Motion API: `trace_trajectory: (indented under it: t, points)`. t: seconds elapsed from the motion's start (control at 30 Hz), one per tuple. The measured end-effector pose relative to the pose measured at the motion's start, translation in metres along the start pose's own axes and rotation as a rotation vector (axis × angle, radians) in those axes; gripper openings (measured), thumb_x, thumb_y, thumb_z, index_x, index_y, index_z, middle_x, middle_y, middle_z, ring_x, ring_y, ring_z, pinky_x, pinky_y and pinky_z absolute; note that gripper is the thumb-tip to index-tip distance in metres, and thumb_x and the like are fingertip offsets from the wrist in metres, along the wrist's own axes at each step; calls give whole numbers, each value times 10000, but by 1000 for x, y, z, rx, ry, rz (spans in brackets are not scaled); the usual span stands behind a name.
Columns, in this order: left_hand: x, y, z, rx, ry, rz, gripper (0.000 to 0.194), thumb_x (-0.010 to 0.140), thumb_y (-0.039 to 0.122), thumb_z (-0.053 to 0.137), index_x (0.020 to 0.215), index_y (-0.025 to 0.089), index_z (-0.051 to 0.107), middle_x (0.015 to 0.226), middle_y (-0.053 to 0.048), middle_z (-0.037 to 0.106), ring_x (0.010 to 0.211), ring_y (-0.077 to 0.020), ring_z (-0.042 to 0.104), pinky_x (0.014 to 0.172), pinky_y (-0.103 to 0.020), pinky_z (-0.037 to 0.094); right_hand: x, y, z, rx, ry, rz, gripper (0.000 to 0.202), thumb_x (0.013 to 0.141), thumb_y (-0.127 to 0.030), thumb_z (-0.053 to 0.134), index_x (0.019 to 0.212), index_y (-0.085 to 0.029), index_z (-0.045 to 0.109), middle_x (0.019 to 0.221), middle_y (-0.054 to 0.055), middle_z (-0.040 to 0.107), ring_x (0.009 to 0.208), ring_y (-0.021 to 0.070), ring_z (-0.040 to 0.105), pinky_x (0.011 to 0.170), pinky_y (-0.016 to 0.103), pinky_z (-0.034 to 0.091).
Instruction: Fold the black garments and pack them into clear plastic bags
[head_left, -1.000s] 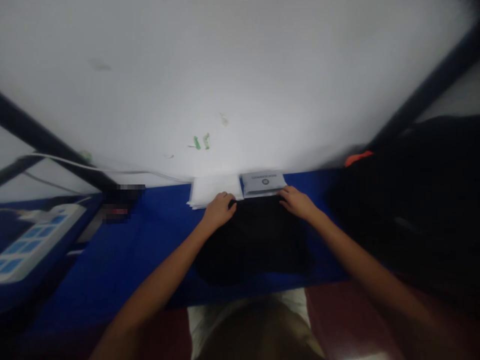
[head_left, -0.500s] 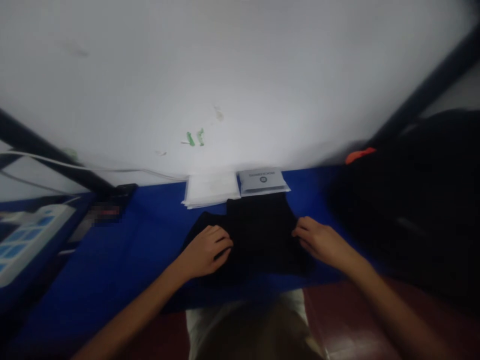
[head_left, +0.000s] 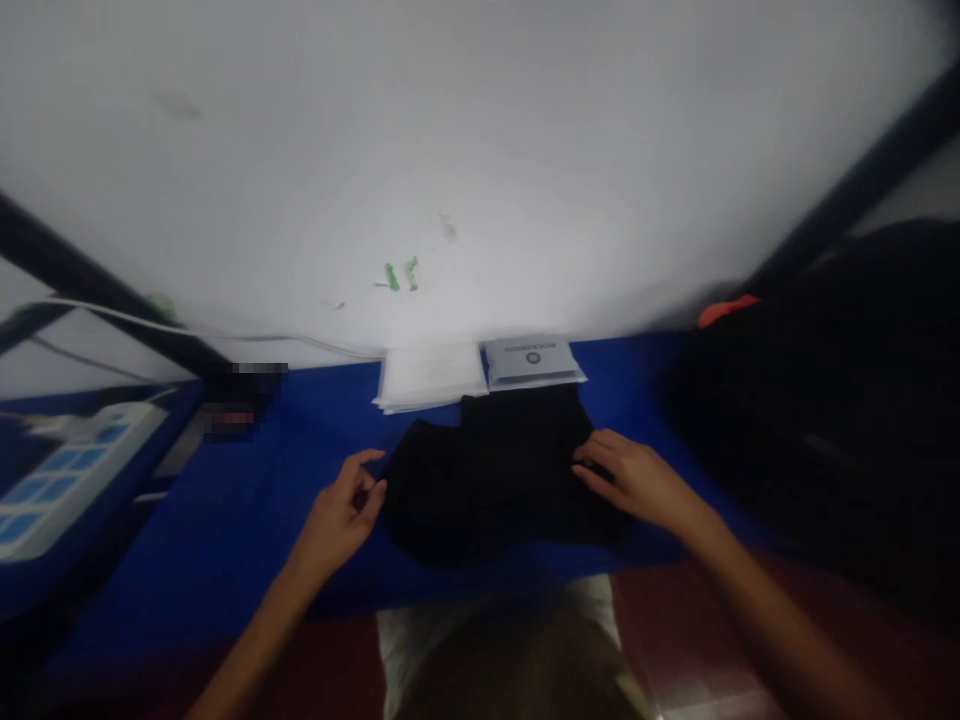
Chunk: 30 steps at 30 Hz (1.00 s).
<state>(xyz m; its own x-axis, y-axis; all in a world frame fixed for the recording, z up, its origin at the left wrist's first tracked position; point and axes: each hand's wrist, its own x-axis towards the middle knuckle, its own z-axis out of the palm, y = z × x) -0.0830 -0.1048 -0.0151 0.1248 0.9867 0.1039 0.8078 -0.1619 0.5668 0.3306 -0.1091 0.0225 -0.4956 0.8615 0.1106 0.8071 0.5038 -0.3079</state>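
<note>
A black cloth lies spread on the blue table surface. At its left edge is my left hand, thumb and fingers apart, fingertips close to the fabric. My right hand rests over the right side of the cloth, its thumb and fingers parted with no fabric visibly pinched. Behind the cloth lie a stack of white sheets or bags and, beside it, a grey printed package. Dimness hides the folds of the cloth.
At the far left sits a power strip with blue sockets. A white cable runs along the wall. Dark objects lie at the back left. A large black mass with an orange piece fills the right side.
My left hand has moved left, off the middle of the cloth to its left edge, and its fingers have spread. My right hand has opened slightly, staying near the same spot.
</note>
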Motion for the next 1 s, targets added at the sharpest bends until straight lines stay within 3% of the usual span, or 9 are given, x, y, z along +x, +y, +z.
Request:
trace_trajectory:
  t: [0.13, 0.23, 0.33, 0.47, 0.57, 0.7, 0.77, 0.87, 1.0]
  points:
    - [9, 18, -4, 109, 27, -18, 371, 918, 456, 438, 1218, 239, 469, 694, 40, 582, 616, -165, 617, 577, -256, 452, 18, -17, 2, 37, 25, -63, 213, 979, -317, 449, 1025, -209, 628, 909, 73, 636, 866, 212, 610, 730, 328, 501]
    - [16, 23, -5, 299, -61, -150, 438, 871, 566, 484, 1145, 225, 505, 714, 2, 626, 641, -217, 656, 519, -260, 405, 30, -29, 2, 51, 27, -105, 211, 980, -316, 452, 1032, -204, 624, 913, 76, 635, 863, 204, 608, 723, 314, 494]
    - [16, 18, -5, 237, -144, -144, 454, 889, 555, 456, 1181, 207, 457, 652, 19, 598, 582, -220, 648, 493, -259, 394, 34, -34, 3, 68, 11, -117, 208, 978, -316, 457, 1034, -198, 619, 914, 75, 631, 873, 205, 608, 719, 309, 493]
    - [14, 22, -4, 45, 5, -23, 327, 931, 416, 436, 1186, 215, 394, 590, 84, 482, 495, -155, 561, 503, -249, 404, 35, -37, 7, 101, -13, -121, 196, 974, -306, 462, 1021, -191, 613, 916, 69, 629, 882, 207, 611, 740, 320, 493]
    - [18, 46, 1, -99, 118, 122, 232, 931, 354, 471, 1117, 220, 439, 595, 81, 456, 493, -129, 517, 531, -252, 425, 41, -48, 12, 198, 11, -103, 240, 948, -326, 514, 1140, -195, 574, 954, 65, 634, 874, 203, 620, 750, 331, 502]
    - [26, 97, 17, -241, 93, 345, 213, 928, 293, 507, 1125, 213, 484, 686, 42, 542, 586, -128, 570, 606, -260, 474, 57, -75, 16, 372, 66, -111, 628, 896, -319, 598, 1445, -224, 309, 1090, 85, 623, 896, 203, 628, 761, 335, 520]
    - [29, 118, 23, -298, 68, 455, 233, 926, 269, 512, 1149, 208, 484, 747, 26, 580, 616, -122, 587, 628, -256, 483, 64, -82, 14, 390, 75, -175, 496, 911, -244, 552, 1384, -215, 404, 1061, 85, 625, 890, 203, 624, 761, 331, 517]
    - [34, 133, 24, -370, 10, 540, 252, 914, 268, 539, 1154, 209, 489, 761, 26, 611, 580, -105, 575, 585, -235, 466, 63, -75, 5, 398, 131, -210, 261, 905, -141, 482, 1136, -197, 590, 968, 74, 630, 856, 191, 621, 748, 311, 506]
    - [49, 123, 22, -380, -3, 390, 171, 924, 340, 531, 1040, 215, 521, 632, 63, 565, 508, -93, 523, 536, -218, 414, 41, -38, -9, 405, 297, -127, 310, 866, -99, 459, 1108, -218, 611, 1013, 72, 659, 939, 204, 637, 814, 329, 500]
